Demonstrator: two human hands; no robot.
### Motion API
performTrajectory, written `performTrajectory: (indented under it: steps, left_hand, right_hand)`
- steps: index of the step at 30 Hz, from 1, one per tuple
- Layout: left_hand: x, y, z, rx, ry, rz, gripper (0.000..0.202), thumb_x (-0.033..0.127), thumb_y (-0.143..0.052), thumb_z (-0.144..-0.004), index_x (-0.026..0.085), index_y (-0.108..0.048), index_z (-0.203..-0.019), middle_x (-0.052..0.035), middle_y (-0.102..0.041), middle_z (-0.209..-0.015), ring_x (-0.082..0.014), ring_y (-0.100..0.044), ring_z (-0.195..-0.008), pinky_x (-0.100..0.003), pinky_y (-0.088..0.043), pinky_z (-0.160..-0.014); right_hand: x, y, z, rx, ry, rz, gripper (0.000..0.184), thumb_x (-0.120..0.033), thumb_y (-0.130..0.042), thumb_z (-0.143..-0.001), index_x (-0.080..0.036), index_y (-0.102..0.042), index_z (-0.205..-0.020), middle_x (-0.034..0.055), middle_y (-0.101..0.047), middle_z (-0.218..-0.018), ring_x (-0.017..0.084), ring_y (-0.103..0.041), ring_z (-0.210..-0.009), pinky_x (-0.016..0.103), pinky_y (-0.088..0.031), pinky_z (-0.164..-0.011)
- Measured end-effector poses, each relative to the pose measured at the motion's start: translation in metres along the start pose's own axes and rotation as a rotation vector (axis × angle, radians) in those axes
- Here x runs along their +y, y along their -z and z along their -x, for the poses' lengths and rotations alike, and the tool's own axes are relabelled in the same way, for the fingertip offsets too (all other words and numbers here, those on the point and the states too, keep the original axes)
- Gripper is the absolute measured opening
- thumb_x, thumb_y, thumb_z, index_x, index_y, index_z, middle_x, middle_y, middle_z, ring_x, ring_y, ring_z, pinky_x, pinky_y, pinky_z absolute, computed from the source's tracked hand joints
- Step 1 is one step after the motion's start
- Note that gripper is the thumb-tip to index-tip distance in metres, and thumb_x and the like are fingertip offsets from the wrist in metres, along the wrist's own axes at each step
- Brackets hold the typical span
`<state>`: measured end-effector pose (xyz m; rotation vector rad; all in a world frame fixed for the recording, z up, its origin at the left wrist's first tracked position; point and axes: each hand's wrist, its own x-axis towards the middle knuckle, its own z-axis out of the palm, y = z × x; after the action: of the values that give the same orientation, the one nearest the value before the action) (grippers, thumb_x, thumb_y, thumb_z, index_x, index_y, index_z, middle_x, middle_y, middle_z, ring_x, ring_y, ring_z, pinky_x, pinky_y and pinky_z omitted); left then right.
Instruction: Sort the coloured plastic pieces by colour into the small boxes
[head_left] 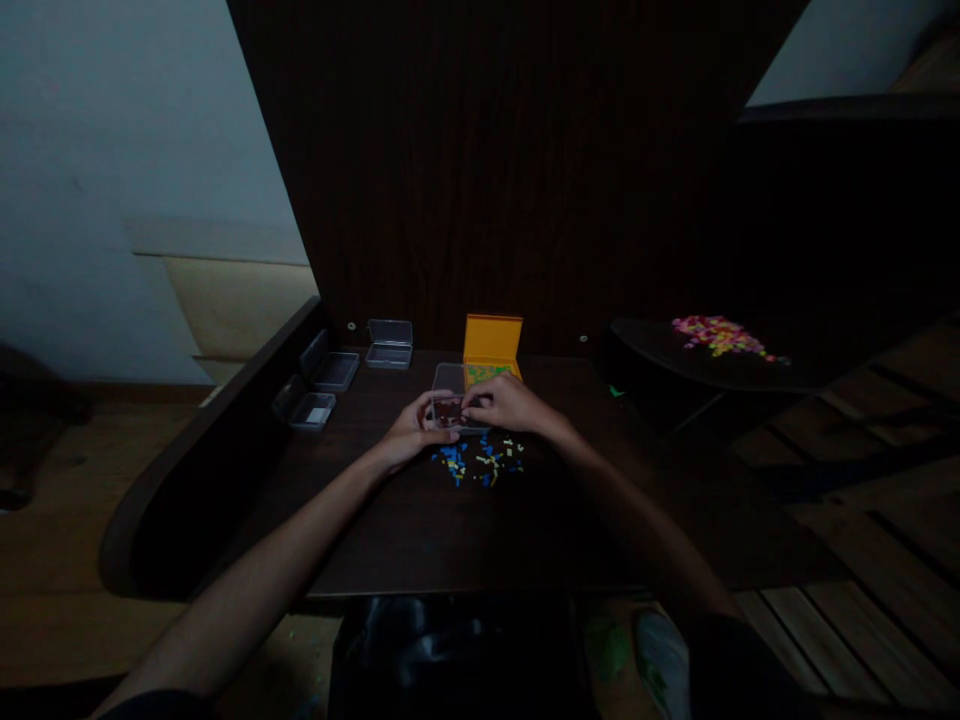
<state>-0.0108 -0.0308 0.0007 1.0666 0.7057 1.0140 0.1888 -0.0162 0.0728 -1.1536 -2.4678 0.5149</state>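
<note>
Both my hands rest on a small clear plastic box (449, 382) at the middle of the dark wooden table (390, 530). My left hand (411, 434) curls around the box's near left corner. My right hand (508, 404) grips its right side with bent fingers. The box's lid stands raised behind my fingers. Whatever lies inside looks dark and is too dim to name. Just in front of my hands lies a scatter of small blue and yellow pieces (482, 461).
An open orange box (492, 341) with green and yellow pieces stands right behind the clear one. Three more open clear boxes (390, 345) (335, 369) (312, 410) line the table's far left. A pile of pink and yellow pieces (718, 335) lies on a dark surface at right.
</note>
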Motion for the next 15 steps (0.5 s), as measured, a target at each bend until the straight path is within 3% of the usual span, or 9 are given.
performTrajectory:
  steps: [6,15]
  left_hand:
    - [-0.0026,-0.0005,0.0003,-0.012,-0.002,0.023,0.069,0.003,-0.085,-0.05,0.018,-0.058,-0.112,-0.006,-0.066,-0.115,-0.0162,-0.068,-0.092,-0.036,-0.053,-0.092]
    - [-0.0021,-0.0004,0.0001,-0.029,-0.001,0.026,0.069,0.004,-0.085,-0.051,0.019,-0.058,-0.113,-0.0055,-0.067,-0.112,-0.0167,-0.069,-0.092,-0.037,-0.052,-0.093]
  right_hand:
    - [0.0007,-0.0079,-0.0064,0.031,-0.002,0.084,0.013,-0.016,-0.066,-0.077,-0.016,-0.076,-0.087,-0.0023,-0.056,-0.061,0.009,-0.045,-0.058,0.023,-0.031,-0.062]
    - [-0.0003,-0.0057,-0.0087,-0.02,-0.003,0.101,0.012,-0.016,-0.069,-0.076,-0.017,-0.076,-0.085,-0.0032,-0.055,-0.059,0.009,-0.043,-0.057,0.023,-0.03,-0.061]
